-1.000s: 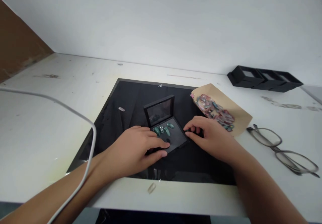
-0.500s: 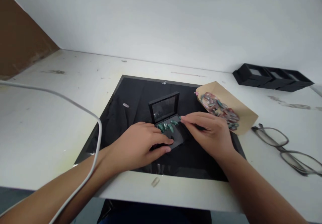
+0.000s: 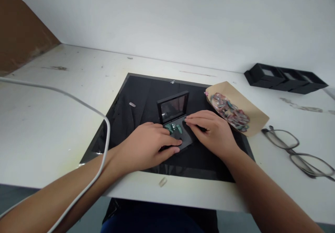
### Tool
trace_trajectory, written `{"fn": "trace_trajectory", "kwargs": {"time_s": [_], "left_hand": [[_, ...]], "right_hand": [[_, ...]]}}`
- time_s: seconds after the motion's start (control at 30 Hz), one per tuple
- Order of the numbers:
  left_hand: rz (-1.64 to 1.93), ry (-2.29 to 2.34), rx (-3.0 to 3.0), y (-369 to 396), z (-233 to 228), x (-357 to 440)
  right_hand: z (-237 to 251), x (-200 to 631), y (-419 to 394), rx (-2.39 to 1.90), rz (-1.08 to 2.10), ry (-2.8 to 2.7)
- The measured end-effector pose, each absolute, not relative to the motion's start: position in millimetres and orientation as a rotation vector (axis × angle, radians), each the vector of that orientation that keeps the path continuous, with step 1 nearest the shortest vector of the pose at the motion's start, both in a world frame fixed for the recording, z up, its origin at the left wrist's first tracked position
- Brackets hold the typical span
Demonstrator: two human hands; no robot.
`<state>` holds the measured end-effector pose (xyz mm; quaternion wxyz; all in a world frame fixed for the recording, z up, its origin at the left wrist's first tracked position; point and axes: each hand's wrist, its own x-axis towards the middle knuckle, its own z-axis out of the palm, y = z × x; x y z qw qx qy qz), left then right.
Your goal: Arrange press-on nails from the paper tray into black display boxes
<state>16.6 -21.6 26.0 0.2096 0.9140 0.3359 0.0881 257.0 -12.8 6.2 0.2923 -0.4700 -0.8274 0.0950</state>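
Note:
A small black hinged case (image 3: 186,139) lies on the black mat (image 3: 146,86) with its windowed lid (image 3: 173,108) raised. Several green press-on nails (image 3: 179,129) sit in the upper left of its grey base. My left hand (image 3: 150,144) grips the case's left and front side, index finger and thumb pressing near the front edge. At the base's upper right, my right hand (image 3: 213,130) pinches a small dark green nail (image 3: 185,119), mostly hidden by the fingertips.
A tan paper tray (image 3: 255,119) of mixed coloured nails overlaps the mat's right edge. Glasses (image 3: 295,152) lie on the right, black open boxes (image 3: 285,79) behind. Loose pale nails rest on the mat (image 3: 132,104) and table edge (image 3: 162,182). A white cable (image 3: 108,131) crosses my left forearm.
My right fingertips have moved slightly left and up along the case, toward the hinge. A green nail seen near them on the base no longer shows there. My left hand keeps its hold.

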Motion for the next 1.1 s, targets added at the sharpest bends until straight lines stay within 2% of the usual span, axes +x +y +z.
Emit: {"fn": "trace_trajectory", "kwargs": {"time_s": [0.4,0.57,0.67,0.8,1.1], "left_hand": [[0.257,0.932,2.619,-22,28,15],[0.433,1.182,2.631,-20,34,11],[0.382,1.309,2.672,-17,34,8],[0.300,1.298,2.712,-13,30,7],[0.351,1.256,2.808,-12,24,8]], "right_hand": [[7,264,-14,-1.236,0.314,-2.229],[7,267,-15,-1.282,0.384,-2.195],[10,266,-16,-1.342,0.399,-2.195],[12,266,-19,-1.372,0.400,-2.213],[16,265,-20,-1.487,0.419,-2.173]]}}
